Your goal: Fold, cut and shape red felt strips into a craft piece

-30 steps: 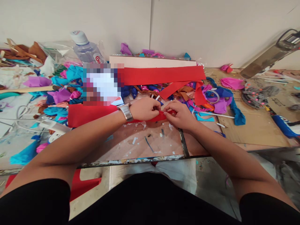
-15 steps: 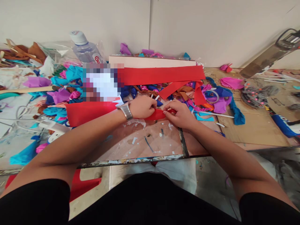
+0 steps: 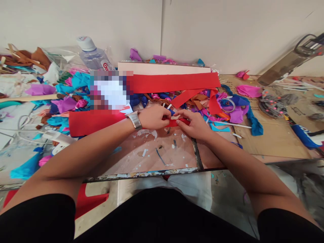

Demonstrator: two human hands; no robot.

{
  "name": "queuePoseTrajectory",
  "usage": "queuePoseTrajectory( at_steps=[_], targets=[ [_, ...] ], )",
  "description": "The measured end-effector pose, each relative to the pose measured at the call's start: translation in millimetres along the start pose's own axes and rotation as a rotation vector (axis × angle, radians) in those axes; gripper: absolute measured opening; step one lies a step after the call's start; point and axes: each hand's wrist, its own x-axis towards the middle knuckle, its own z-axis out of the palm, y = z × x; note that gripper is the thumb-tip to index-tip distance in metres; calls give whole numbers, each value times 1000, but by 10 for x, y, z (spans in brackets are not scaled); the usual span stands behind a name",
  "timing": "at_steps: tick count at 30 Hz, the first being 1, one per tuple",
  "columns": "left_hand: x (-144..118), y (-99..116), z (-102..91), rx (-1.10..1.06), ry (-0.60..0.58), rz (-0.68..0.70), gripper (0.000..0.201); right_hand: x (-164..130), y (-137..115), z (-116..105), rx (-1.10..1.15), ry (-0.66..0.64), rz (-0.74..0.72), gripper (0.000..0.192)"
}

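Note:
Near the front of the worktable, my left hand (image 3: 155,116) and my right hand (image 3: 192,123) pinch a red fabric strip (image 3: 173,123) between them. The part of the strip between my fingers looks narrow and folded. A wristwatch is on my left wrist. To the left, a wider red fabric piece (image 3: 97,123) runs beneath my left forearm; whether it joins the strip in my hands is hidden. Behind my hands lies a long flat red band (image 3: 174,82), and a thinner red strip (image 3: 215,103) hangs over the scraps at right.
Colourful fabric scraps (image 3: 66,104) cover the left and back of the table. A water bottle (image 3: 94,55) stands behind them, beside a pixelated patch. At right are a tape roll (image 3: 227,104), cardboard (image 3: 273,135) and a dark tilted bottle (image 3: 286,64).
The fingers of my right hand have shifted on the red strip, with the index finger now more extended. The strip between my hands looks narrower and more folded than before.

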Motion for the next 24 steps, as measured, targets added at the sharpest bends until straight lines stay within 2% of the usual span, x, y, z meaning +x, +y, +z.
queuePoseTrajectory(
  at_steps=[5,12,24],
  targets=[
    [-18,-5,-35,-22,-3,-13,26,1,6,-14,14,-4,-19,36],
    [-18,-32,-52,-11,-30,-25,26,17,-10,-61,38,-93,-17,44],
    [-2,-98,-94,-19,-59,-98,27,44,41,-98,9,-66,46,49]
  ],
)
